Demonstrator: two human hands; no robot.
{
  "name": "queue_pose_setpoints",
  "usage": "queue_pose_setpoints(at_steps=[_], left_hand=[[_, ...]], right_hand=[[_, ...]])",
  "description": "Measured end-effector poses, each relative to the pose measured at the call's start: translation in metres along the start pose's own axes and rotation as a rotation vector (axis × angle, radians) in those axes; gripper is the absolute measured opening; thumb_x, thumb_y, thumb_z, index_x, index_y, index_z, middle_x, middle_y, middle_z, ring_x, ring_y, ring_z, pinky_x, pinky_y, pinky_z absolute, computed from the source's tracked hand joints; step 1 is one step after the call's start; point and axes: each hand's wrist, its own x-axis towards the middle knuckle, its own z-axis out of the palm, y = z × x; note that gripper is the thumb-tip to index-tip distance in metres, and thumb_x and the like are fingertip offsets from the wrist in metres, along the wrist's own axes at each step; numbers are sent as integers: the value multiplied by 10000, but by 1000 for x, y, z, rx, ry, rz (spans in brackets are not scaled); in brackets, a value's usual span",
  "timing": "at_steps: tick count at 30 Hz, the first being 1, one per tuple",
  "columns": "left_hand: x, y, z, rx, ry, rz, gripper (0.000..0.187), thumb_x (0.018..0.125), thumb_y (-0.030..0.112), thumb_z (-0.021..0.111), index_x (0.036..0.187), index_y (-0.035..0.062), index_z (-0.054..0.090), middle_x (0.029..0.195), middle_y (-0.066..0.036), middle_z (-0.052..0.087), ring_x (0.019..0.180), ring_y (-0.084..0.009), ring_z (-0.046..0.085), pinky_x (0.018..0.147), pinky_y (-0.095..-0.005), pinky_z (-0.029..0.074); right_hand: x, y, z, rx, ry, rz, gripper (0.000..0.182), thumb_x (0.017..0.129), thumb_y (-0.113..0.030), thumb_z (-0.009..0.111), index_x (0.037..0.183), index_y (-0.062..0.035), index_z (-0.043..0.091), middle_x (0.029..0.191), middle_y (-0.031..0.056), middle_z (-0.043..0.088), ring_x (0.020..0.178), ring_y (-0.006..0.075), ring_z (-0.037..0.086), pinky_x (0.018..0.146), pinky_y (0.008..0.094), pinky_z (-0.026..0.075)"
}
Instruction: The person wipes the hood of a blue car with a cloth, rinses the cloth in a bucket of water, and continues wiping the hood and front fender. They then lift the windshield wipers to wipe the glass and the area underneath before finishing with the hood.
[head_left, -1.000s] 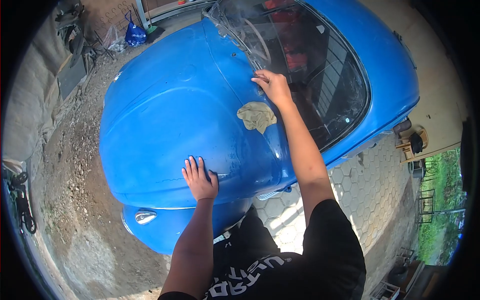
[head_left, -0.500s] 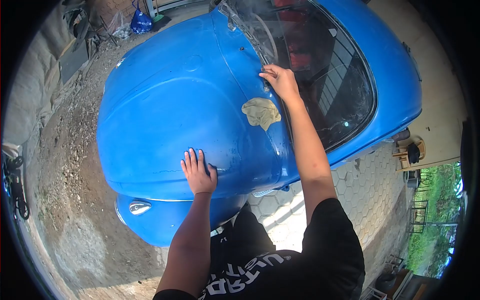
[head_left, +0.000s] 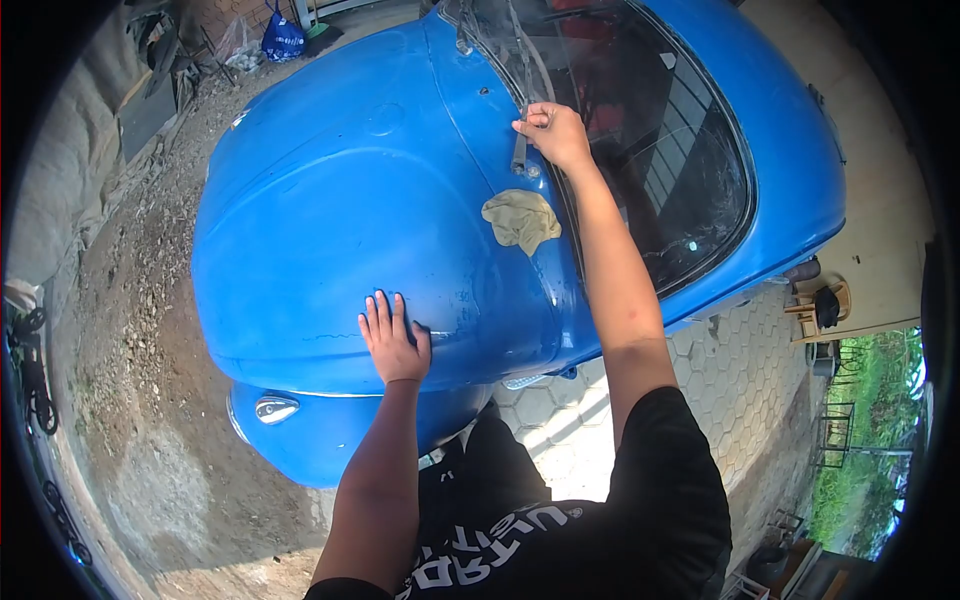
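Observation:
My left hand (head_left: 396, 340) lies flat with spread fingers on the front hood of a blue car (head_left: 300, 240). At the base of the windshield (head_left: 640, 150), my right hand (head_left: 556, 132) pinches a windshield wiper arm (head_left: 520, 150), fingers closed round it. The arm's lower end meets a pivot on the body just below the hand, and its upper part stands off the glass. A crumpled tan cloth (head_left: 522, 220) rests on the bodywork below the pivot, between my two hands.
Left of the car lies gravelly dirt ground (head_left: 140, 370); pale hexagonal paving (head_left: 730, 380) is on the right. A wooden chair (head_left: 830, 305) stands by the wall. A blue bag (head_left: 283, 38) sits beyond the hood. A chrome-rimmed light (head_left: 276, 409) sticks up from the fender.
My right hand has risen slightly, and the wiper arm in it now tilts away from the windshield. My left hand stays flat on the hood; the cloth stays put.

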Motion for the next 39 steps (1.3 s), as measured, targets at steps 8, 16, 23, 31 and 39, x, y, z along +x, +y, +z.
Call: queue_pose_setpoints(at_steps=[8, 16, 23, 31, 39], left_hand=[[0, 0, 0, -15, 9, -5, 638, 924, 235, 571, 1531, 38, 560, 1671, -256, 420, 1589, -449, 317, 1315, -611, 162], [0, 0, 0, -7, 3, -4, 636, 929, 232, 567, 1534, 36, 556, 1673, -262, 413, 1590, -451, 311, 1315, -606, 156], [0, 0, 0, 1, -6, -2, 639, 938, 227, 554, 1547, 35, 540, 1680, -260, 402, 1592, -452, 307, 1314, -598, 156], [0, -1, 2, -1, 2, -1, 630, 938, 236, 560, 1534, 32, 555, 1677, -261, 405, 1586, -457, 317, 1311, -600, 163], [3, 4, -8, -40, -8, -11, 621, 944, 305, 618, 1505, 42, 578, 1663, -247, 426, 1590, -442, 312, 1315, -599, 160]], right_hand=[[17, -3, -4, 244, -95, 287, 245, 881, -116, 896, 1040, -18, 737, 836, 24, 758, 713, 134, 750, 620, 298, 629], [15, 2, 0, 211, -78, 275, 300, 867, -127, 909, 1075, -6, 730, 882, 47, 780, 714, 129, 755, 628, 296, 626], [7, 10, 4, 29, 22, 78, 332, 872, -168, 890, 1142, -14, 773, 952, 75, 814, 814, 193, 788, 780, 329, 621], [-24, -2, 0, -126, 106, -165, 357, 893, -202, 857, 1195, -32, 768, 1109, 182, 801, 1012, 327, 792, 888, 396, 617], [-40, 7, 2, -91, 84, -226, 331, 901, -188, 851, 1178, -23, 775, 1099, 203, 797, 1032, 317, 793, 899, 382, 622]])
